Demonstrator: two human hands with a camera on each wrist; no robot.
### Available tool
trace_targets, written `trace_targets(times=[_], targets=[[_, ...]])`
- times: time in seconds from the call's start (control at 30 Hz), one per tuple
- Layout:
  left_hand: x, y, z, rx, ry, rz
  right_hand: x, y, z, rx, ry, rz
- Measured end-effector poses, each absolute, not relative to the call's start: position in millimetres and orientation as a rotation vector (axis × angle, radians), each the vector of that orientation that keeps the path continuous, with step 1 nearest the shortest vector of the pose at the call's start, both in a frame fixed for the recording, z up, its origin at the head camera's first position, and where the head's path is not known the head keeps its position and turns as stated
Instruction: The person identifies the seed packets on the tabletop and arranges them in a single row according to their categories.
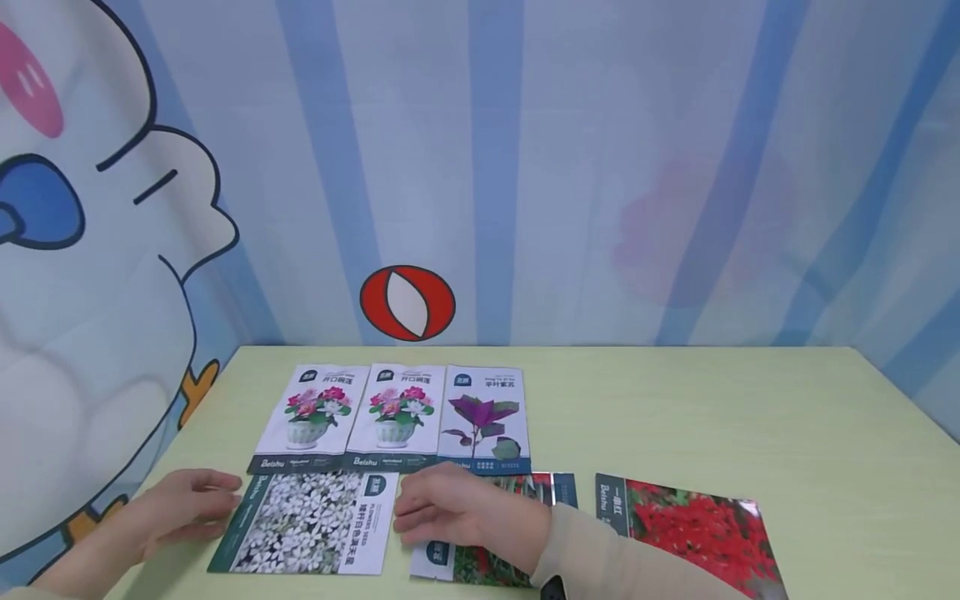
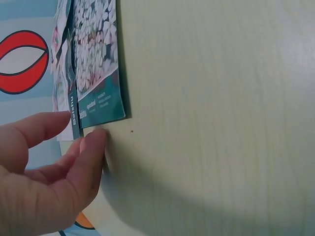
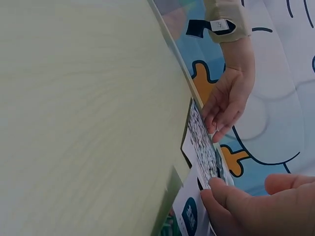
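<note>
Left hand (image 1: 187,508): nearest of all, fingers relaxed, gripping nothing, tips just beside the green end of the white-flower packet (image 1: 300,521), perhaps to steady that side.
White-flower packet: flat on the table (image 1: 675,408) between both hands, turned sideways below the upper row, likely to match its line.
Potted-flower packet (image 1: 311,412): beside its twin (image 1: 397,412), both facing one way, probably for easy reading.
Right hand (image 1: 457,508): fingers loosely bent, nothing pinched, seemingly guarding the lettered end.
Purple-leaf packet (image 1: 483,417): closes the upper row.
Red-and-green packet (image 1: 498,567): partly hidden under that hand.
Red-flower packet (image 1: 701,533): set apart, askew, apparently unaligned.
</note>
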State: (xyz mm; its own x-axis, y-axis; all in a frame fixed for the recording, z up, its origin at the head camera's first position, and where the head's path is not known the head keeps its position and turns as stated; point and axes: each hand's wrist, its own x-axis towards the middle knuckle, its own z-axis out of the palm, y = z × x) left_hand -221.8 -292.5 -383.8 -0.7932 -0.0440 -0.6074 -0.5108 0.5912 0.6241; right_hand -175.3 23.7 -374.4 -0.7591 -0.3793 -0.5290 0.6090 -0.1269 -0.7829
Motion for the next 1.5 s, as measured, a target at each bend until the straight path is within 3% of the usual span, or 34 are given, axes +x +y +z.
trace_targets(times=[0.6,0.93,1.5], targets=[[-209.0,-290.7,-384.6,-0.509,2.291,1.128,-169.6,13.1,-382.3,0.349,1.479,-1.967],[-203.4,-298.1,-384.7,-0.487,2.177,1.142,-166.0,11.0,-386.5,0.256,1.421,-1.955],[-202.2,-267.5,-378.0,-0.542,2.12,1.313,-165.9,22.5,-381.9,0.22,1.464,-1.895]])
